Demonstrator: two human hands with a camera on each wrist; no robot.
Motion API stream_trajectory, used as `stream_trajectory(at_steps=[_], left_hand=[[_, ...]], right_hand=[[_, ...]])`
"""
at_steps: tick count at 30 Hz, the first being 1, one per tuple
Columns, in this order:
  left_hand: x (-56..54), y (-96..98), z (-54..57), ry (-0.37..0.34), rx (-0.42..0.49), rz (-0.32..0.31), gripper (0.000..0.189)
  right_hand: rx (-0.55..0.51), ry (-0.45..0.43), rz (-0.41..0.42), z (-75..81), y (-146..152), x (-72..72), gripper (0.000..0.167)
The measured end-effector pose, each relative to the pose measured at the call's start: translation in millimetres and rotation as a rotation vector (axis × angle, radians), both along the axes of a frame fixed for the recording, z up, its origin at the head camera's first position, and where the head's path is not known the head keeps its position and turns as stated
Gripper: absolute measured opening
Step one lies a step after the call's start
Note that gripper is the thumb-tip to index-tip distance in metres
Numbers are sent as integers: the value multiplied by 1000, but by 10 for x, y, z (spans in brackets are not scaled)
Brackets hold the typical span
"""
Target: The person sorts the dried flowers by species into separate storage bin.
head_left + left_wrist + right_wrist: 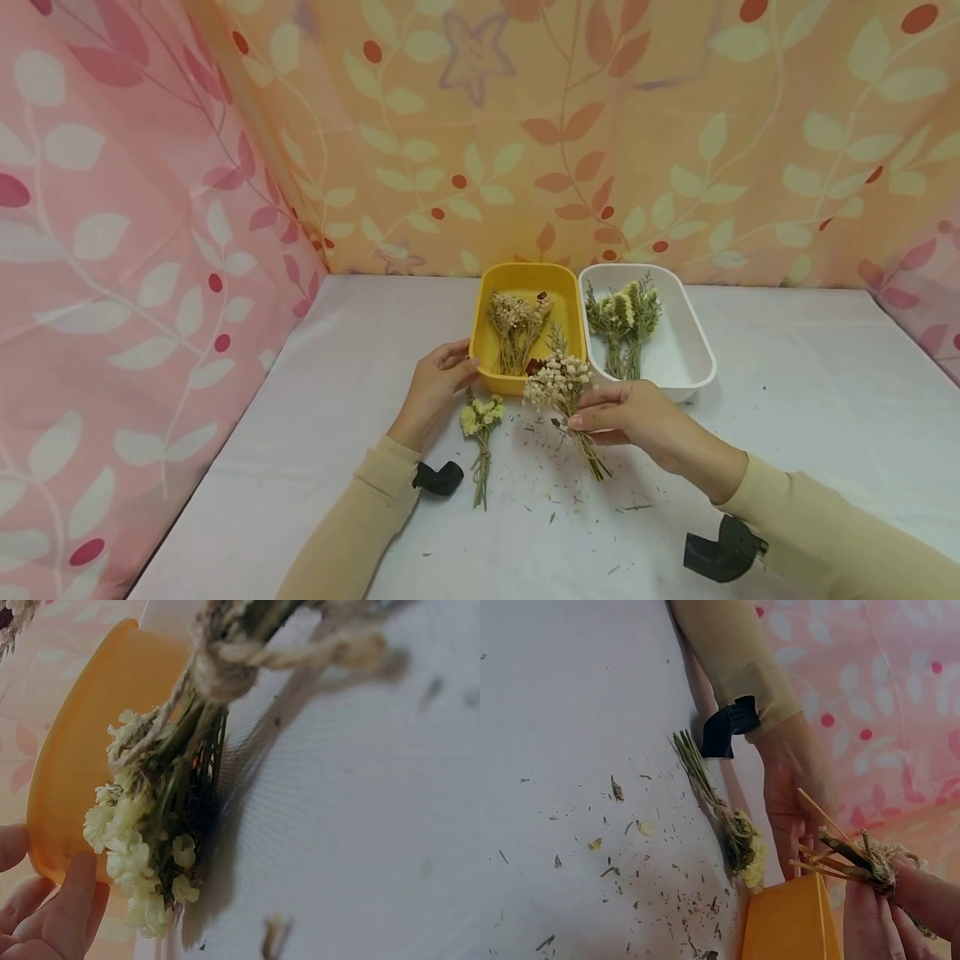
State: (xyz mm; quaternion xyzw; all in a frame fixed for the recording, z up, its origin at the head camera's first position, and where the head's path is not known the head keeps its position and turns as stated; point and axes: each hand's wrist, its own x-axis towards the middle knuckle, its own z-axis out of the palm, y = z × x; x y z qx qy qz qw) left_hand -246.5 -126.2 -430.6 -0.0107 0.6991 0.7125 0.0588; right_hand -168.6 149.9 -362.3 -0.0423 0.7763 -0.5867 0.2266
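Note:
My right hand (630, 417) pinches the tied stems of a small dried bouquet (558, 379) with cream blossoms and a dark red flower, held over the front edge of the yellow container (480, 382). My left hand (437, 385) holds the container's near left corner, its fingers (75, 889) against the outer wall. Inside this container lie dried bunches (517, 321) of cream and dark red flowers. A bunch of pale yellow flowers (482, 417), bound with twine, rests on the table beside the left wrist, stems toward me.
To the right of the yellow container stands a white container (693, 354), with yellow-and-green dried bunches (622, 317) on its left side. Stem and leaf scraps (615, 787) litter the white tabletop (810, 400). Patterned cloth (525, 150) hangs behind and along the sides.

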Motion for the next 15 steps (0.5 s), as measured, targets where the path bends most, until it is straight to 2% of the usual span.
stream_trajectory(at_steps=[6, 15], left_hand=[[10, 7, 16, -3, -2, -3, 46], [14, 7, 29, -3, -4, -1, 46]], right_hand=[[-6, -4, -8, 9, -17, -72, 35], [-47, 2, -15, 21, -37, -159, 24]])
